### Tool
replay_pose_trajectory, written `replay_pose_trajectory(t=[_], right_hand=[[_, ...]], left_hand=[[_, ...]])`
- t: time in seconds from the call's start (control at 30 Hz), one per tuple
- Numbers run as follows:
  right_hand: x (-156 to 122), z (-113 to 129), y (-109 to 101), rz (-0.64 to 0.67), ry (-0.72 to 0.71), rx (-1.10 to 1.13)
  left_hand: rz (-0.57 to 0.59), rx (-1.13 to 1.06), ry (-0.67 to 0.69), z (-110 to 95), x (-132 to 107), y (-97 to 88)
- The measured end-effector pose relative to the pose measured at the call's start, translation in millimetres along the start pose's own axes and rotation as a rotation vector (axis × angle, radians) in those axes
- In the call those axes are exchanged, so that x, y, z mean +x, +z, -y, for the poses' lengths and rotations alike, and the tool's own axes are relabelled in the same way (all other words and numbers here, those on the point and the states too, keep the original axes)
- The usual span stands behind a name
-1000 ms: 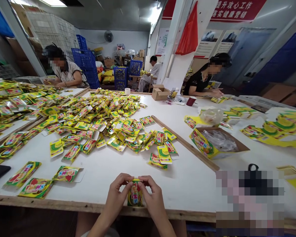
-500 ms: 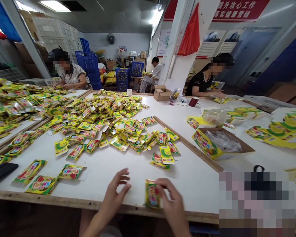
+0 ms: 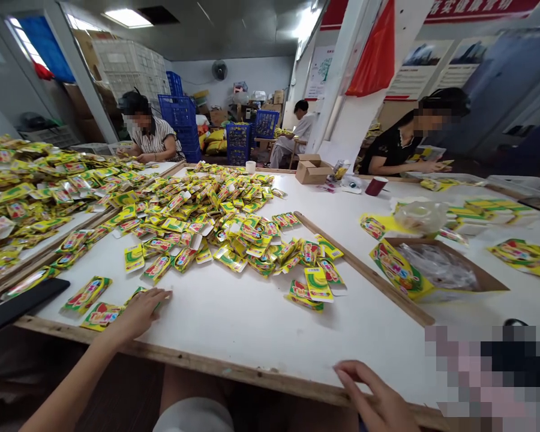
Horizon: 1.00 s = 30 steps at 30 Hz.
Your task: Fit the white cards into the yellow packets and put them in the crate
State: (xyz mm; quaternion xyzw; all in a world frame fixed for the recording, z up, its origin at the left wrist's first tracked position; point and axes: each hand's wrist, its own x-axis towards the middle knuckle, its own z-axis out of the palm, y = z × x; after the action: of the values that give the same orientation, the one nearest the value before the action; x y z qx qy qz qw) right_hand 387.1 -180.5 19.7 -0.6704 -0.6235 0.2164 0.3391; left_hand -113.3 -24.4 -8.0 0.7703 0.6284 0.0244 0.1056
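My left hand (image 3: 139, 315) rests over a small yellow-green candy box (image 3: 135, 295) at the front left of the table, fingers stretched out and partly covering it. Beside it lie two similar boxes, one candy box (image 3: 102, 315) partly behind my wrist and another candy box (image 3: 87, 295) farther left. My right hand (image 3: 373, 390) is at the front table edge, thumb and forefinger apart, with nothing visible between them. A large heap of candy boxes (image 3: 198, 216) spreads across the table beyond my hands, and a small group of boxes (image 3: 317, 285) lies right of centre.
A black phone (image 3: 24, 306) lies at the left edge. Wooden strips (image 3: 364, 267) divide the white tabletop (image 3: 234, 324). An open carton (image 3: 418, 270) holding clear plastic stands right. Co-workers sit beyond: one in stripes (image 3: 155, 138), one in black (image 3: 400, 147), another farther back (image 3: 292, 132).
My left hand has moved left onto a candy box. My right hand has drawn right and toward me; the box it held is out of sight. The view has turned left.
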Motion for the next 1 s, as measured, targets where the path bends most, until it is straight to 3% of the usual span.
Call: replay_pose_trajectory(t=[0.1, 0.2, 0.3, 0.4, 0.57, 0.67, 0.8, 1.0], right_hand=[[15.9, 33.4, 26.0, 0.031, -0.055, 0.090], [22.8, 47.5, 36.1, 0.032, -0.073, 0.140], [23.0, 57.2, 45.6, 0.021, -0.100, 0.196], [19.9, 71.5, 65.9, -0.032, -0.146, 0.282], [13.7, 92.6, 113.2, -0.073, -0.167, 0.413], [13.2, 90.4, 131.1, -0.129, -0.124, 0.431], [14.9, 78.8, 136.0, -0.215, -0.091, 0.470], [15.7, 84.5, 140.6, -0.142, -0.172, 0.491]], left_hand=[[-0.055, 0.012, 0.013, -6.4, 5.7, -10.8], [-0.128, 0.014, 0.024, -15.2, 11.1, -21.3], [-0.209, -0.021, 0.044, -37.5, 12.2, -26.0], [-0.304, -0.125, 0.057, -84.1, 9.0, -22.2], [-0.433, -0.619, 0.057, -190.5, -0.3, 1.0], [-0.455, -0.856, -0.008, -231.4, -5.3, 16.8], [-0.448, -1.022, -0.058, -240.9, -9.1, 29.2], [-0.507, -1.125, -0.159, -231.3, -6.1, 28.8]])
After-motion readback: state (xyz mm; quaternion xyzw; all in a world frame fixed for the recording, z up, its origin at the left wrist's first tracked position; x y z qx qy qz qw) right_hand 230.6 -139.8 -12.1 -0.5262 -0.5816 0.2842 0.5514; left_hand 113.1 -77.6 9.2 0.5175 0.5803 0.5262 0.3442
